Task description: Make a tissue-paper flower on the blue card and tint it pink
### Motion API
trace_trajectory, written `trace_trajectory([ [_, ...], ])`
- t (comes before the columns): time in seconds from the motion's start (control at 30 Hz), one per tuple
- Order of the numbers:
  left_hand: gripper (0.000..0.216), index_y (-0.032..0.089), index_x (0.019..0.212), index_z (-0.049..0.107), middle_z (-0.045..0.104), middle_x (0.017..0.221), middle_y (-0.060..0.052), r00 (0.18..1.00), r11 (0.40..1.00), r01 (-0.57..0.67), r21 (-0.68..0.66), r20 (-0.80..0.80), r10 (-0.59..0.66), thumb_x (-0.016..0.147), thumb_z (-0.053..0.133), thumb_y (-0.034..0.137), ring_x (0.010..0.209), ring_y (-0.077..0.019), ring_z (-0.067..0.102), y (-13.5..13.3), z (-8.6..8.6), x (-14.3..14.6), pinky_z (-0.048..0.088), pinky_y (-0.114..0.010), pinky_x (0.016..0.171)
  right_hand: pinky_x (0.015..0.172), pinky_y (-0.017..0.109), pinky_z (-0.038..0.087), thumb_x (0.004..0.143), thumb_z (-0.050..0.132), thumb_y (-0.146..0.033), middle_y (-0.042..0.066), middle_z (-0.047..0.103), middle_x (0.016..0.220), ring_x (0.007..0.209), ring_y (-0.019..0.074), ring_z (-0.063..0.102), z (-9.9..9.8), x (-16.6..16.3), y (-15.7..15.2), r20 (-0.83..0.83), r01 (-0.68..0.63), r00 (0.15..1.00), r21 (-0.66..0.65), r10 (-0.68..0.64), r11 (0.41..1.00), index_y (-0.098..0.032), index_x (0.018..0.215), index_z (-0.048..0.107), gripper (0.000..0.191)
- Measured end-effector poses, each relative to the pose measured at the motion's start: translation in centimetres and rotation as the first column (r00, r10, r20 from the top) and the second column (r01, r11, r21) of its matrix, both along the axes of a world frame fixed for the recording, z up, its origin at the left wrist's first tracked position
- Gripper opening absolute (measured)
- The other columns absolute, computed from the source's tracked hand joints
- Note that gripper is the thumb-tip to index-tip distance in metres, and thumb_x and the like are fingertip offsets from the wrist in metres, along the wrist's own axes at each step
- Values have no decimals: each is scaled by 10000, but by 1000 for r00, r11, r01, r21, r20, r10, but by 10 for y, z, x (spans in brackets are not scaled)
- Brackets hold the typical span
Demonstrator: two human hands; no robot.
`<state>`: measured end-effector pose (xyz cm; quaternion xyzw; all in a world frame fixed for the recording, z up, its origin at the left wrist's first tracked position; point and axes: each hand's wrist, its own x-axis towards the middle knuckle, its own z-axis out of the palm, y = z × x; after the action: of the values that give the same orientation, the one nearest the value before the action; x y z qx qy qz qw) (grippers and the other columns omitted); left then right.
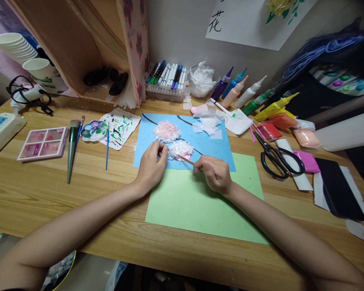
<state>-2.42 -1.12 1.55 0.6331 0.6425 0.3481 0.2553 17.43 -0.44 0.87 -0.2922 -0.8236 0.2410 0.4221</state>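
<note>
A blue sheet (pixel 206 149) lies partly over a green sheet (pixel 185 202), with dark curved stem lines on it. Toward its upper left is a pale pink ruffled paper flower (pixel 166 131). Just below sits a white ruffled flower (pixel 180 148) with a bit of pink showing at its lower edge. My right hand (pixel 212 173) grips a thin brown stick (pixel 187 160), whose tip meets the white flower's lower edge. Curled at that flower's left side is my left hand (pixel 153 163), fingers closed; whatever they pinch, if anything, is hidden. Loose white paper squares (pixel 208 126) lie at the sheet's upper right.
Black scissors (pixel 279 157), clay packets (pixel 306 137) and a black phone (pixel 341 188) lie right. Paint bottles (pixel 238 91), a marker box (pixel 166 79) and a bowl of tissue (pixel 204 79) stand behind. Brushes (pixel 72 149) and a palette (pixel 92 131) are left.
</note>
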Motion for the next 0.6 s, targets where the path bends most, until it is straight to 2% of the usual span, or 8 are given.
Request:
trace_trajectory([
  [0.1, 171, 201, 794, 480, 574, 797, -12, 1000, 1000, 13, -12, -15, -13, 920, 396, 281, 747, -150, 520, 0, 1, 0, 392, -288, 691, 530, 259, 419, 984, 259, -342, 11, 551, 524, 483, 111, 520, 10, -12, 3, -60, 137, 986, -238, -155, 962, -201, 573, 458, 478],
  [0.2, 157, 201, 795, 471, 561, 789, -11, 999, 1000, 21, -22, -37, -22, 915, 395, 268, 745, -152, 517, 1, 1, 0, 393, -288, 699, 457, 242, 400, 964, 289, -461, -16, 501, 417, 392, 98, 491, 27, -28, 13, -87, 209, 955, -475, -283, 855, -202, 538, 434, 519],
  [0.27, 160, 201, 794, 468, 555, 785, -11, 999, 999, 26, -19, -44, -27, 917, 392, 271, 744, -152, 514, 1, 0, 0, 391, -288, 698, 419, 231, 382, 936, 327, -519, -31, 466, 359, 345, 93, 474, 38, -37, 23, -81, 213, 949, -548, -305, 809, -198, 519, 432, 537],
  [0.4, 169, 203, 800, 466, 552, 790, -9, 998, 999, 35, -13, -45, -35, 925, 384, 282, 745, -151, 508, 1, -1, -1, 382, -286, 690, 413, 217, 379, 906, 368, -563, -28, 477, 343, 338, 89, 488, 52, -39, 33, -44, 173, 969, -580, -242, 796, -181, 499, 457, 565],
  [0.6, 140, 205, 805, 460, 549, 797, -4, 999, 999, 44, -12, -31, -44, 915, 391, 256, 752, -150, 507, 1, -1, -1, 374, -278, 694, 432, 223, 381, 926, 342, -540, -23, 470, 367, 365, 84, 457, 55, -26, 24, 0, 142, 987, -482, -162, 865, -178, 490, 477, 583],
])
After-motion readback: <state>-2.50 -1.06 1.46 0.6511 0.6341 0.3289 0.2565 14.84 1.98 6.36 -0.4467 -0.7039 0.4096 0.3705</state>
